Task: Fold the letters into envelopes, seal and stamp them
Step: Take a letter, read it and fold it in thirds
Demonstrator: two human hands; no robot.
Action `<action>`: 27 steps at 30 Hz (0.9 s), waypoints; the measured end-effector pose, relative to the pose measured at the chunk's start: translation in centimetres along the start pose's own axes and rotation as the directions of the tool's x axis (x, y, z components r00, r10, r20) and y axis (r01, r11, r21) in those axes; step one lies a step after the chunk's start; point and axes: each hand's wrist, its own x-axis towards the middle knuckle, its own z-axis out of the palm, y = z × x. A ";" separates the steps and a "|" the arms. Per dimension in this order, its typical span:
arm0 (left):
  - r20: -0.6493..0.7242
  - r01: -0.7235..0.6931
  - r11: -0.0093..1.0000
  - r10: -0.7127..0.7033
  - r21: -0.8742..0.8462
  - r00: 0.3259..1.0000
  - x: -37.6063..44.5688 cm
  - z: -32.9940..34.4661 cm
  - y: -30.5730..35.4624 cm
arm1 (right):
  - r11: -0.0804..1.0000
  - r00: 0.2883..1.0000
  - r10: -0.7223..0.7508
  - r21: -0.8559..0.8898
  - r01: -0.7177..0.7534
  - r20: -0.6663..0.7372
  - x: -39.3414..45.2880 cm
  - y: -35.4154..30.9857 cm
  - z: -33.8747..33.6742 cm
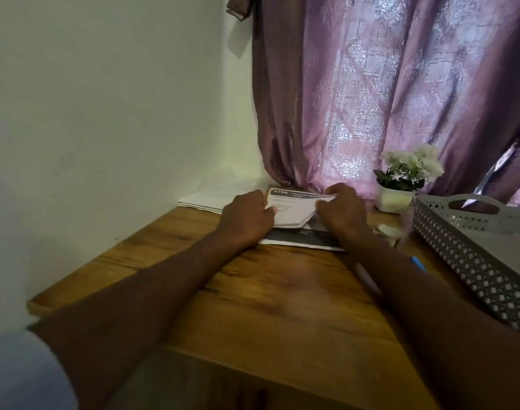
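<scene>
Head view, both hands [246,216] [343,213] pinching letter [294,207]

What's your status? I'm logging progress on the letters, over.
Left hand and right hand both pinching the letter, mid-fold on the table. Paper stack waiting far left. Nothing blocking.

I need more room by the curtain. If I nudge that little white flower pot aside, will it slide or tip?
The flower pot looks squat and wide-based, so it would probably slide on the smooth wooden table. The flowers rise above it, so a push up there might tip it.
</scene>
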 end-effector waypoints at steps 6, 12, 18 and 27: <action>0.057 -0.033 0.995 0.028 0.095 0.998 0.2 0.3 -0.1 | 0.891 0.980 -0.170 -0.407 0.199 0.107 -0.5 0.2 0.7; 0.094 -0.078 0.973 0.059 0.216 0.994 0.1 0.5 0.0 | 0.851 0.989 -0.018 -0.516 0.091 0.145 -0.1 0.8 1.1; 0.116 -0.110 0.962 0.083 0.251 0.990 0.0 0.6 -0.1 | 0.791 0.976 0.050 -0.605 0.092 0.214 0.3 1.5 0.8; 0.024 -0.027 0.997 0.025 0.078 0.999 0.4 0.3 -0.3 | 0.746 0.979 0.017 -0.655 0.123 0.203 -1.0 0.5 0.1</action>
